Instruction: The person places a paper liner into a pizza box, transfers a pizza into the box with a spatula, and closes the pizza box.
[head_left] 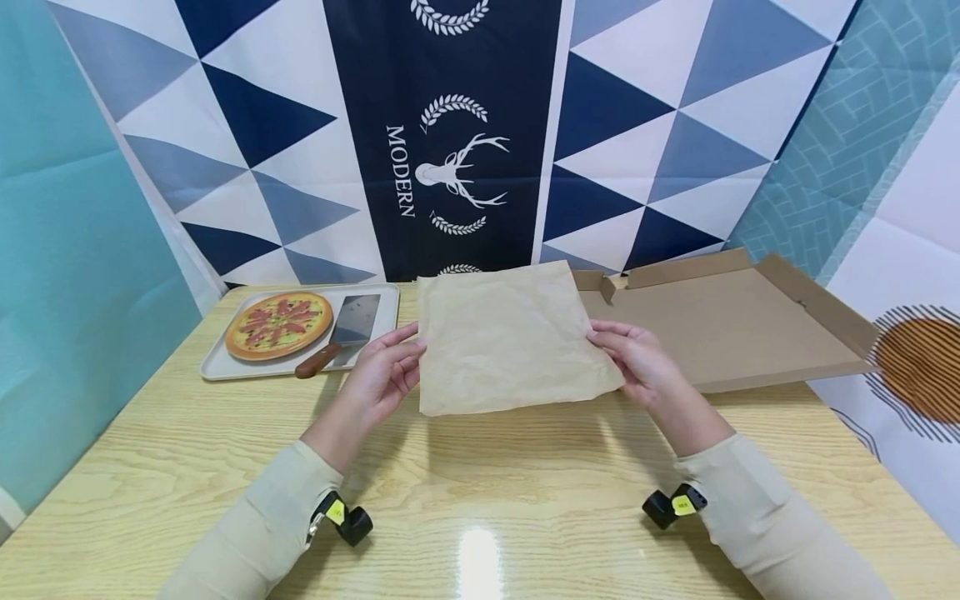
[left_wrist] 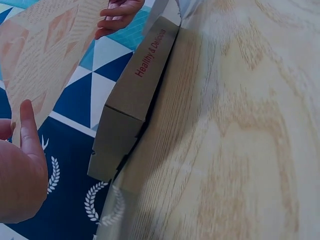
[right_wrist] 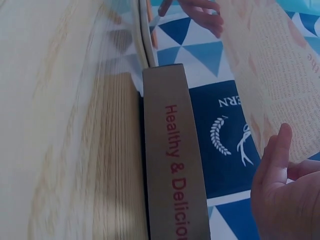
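A thin tan sheet of paper (head_left: 510,342) is held up level above the table. My left hand (head_left: 384,371) pinches its left edge between thumb and fingers, while my right hand (head_left: 637,358) pinches the right edge. From below, both wrist views show reddish print and lines of text on the paper's underside (left_wrist: 45,55). Behind and partly under the sheet lies an open cardboard pizza box (head_left: 742,325), its left part hidden by the paper. Red letters reading "Healthy & Delicious" run along the box's front wall (right_wrist: 172,150).
At the back left, a pale tray (head_left: 390,304) bears a pizza (head_left: 277,325) and a flat metal server (head_left: 356,321), whose wooden handle (head_left: 318,361) sticks out over the tray's front edge. Patterned cloth (head_left: 457,167) hangs behind the wooden table (head_left: 487,492).
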